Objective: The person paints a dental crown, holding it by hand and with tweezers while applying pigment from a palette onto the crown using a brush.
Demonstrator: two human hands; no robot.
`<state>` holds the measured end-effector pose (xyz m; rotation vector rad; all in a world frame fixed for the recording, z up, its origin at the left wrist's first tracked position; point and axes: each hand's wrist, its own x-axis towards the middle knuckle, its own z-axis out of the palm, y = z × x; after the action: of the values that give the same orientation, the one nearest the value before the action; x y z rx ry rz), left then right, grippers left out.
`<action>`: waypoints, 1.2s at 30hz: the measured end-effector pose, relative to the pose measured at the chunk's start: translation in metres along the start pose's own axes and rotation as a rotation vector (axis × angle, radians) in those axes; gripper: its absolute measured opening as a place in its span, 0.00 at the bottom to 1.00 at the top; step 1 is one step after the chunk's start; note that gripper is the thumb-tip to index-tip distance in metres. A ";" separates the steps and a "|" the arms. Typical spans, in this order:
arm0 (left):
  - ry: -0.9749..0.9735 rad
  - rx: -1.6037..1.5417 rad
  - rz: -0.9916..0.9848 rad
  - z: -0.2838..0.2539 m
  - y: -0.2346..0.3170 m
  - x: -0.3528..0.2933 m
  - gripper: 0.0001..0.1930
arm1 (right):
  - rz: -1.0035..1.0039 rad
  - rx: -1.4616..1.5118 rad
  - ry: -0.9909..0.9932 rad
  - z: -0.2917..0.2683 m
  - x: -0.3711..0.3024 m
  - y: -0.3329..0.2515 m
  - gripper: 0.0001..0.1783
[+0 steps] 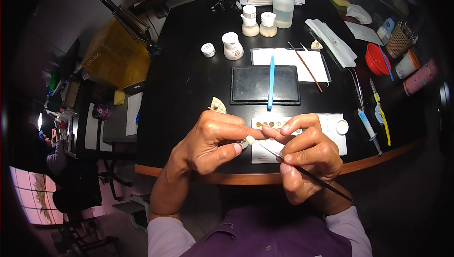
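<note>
Ivory in tone, tooth-like in form: holding a small crown-like piece (250,139) in the left hand (213,141), near the left end of a white palette (257,153) on the black table (179,91). Pinching narrowly there, thumb and forefinger close together. Gripping a slim brush (317,179) in the right hand (312,157), fingers bunched around the front of its black handle. Pointing the bristle end at the piece; touching or just missing it, too small to tell. Noting a blue-handled tool (271,82) lying across a black slab (243,87), beyond the palette, out of both hands. Judging by the pose, working at the brush stage, likely coating or smoothing the surface. Calling next for light, short strokes, a firm left pinch, and probably a slight turn to present another face.
</note>
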<state>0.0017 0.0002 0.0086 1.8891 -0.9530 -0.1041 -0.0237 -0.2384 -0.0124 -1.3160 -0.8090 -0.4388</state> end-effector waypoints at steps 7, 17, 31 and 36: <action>0.001 -0.002 -0.008 0.001 -0.001 0.000 0.27 | -0.077 -0.105 -0.004 0.003 -0.001 0.005 0.15; 0.005 0.010 -0.004 0.001 -0.002 0.000 0.27 | -0.082 -0.140 -0.083 0.000 -0.001 0.007 0.14; 0.003 -0.018 -0.023 0.002 -0.002 -0.001 0.27 | -0.038 -0.089 -0.101 -0.003 -0.004 0.003 0.13; 0.047 -0.014 -0.004 0.006 -0.004 -0.002 0.29 | -0.060 -0.117 -0.090 0.000 -0.003 0.005 0.14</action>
<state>-0.0001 -0.0022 0.0021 1.8729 -0.9142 -0.0686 -0.0224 -0.2379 -0.0185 -1.4310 -0.9107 -0.4828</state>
